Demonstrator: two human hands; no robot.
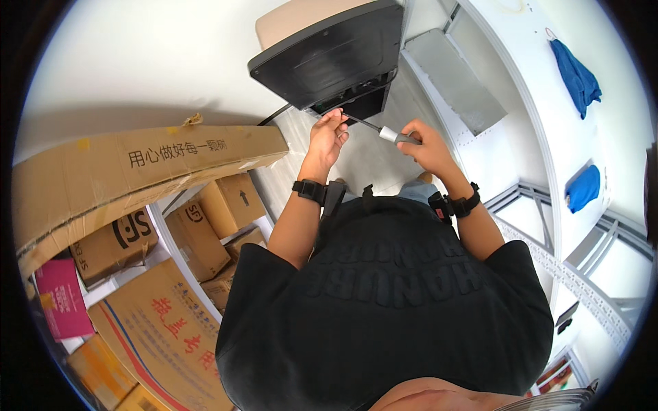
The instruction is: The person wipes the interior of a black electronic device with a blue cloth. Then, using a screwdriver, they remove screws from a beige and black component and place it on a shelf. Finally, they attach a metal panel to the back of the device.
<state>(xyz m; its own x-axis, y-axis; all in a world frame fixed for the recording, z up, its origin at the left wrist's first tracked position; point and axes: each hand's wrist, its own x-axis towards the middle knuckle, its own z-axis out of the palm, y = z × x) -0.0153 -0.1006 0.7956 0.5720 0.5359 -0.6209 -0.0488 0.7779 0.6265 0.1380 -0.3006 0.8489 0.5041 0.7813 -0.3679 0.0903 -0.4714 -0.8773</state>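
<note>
In my right hand (430, 149) is a screwdriver (388, 133) with a white and grey handle. Its thin dark shaft points up and left toward my left hand (325, 140). The thumb and forefinger of that hand pinch together right at the shaft's tip; whatever they hold there is too small to make out. Just beyond both hands stands a large black plastic panel (329, 55) with rounded corners, a beige part (291, 24) behind its upper edge. Below the panel is a dark recess (363, 96), partly hidden by my left hand and the shaft.
A long cardboard box (89, 168) lies on the left over shelves of cardboard boxes (164, 322) and a magenta box (64, 299). White shelving (510, 61) rises on the right, with a grey metal plate (456, 79) beside it. Blue cloth items (576, 79) hang there.
</note>
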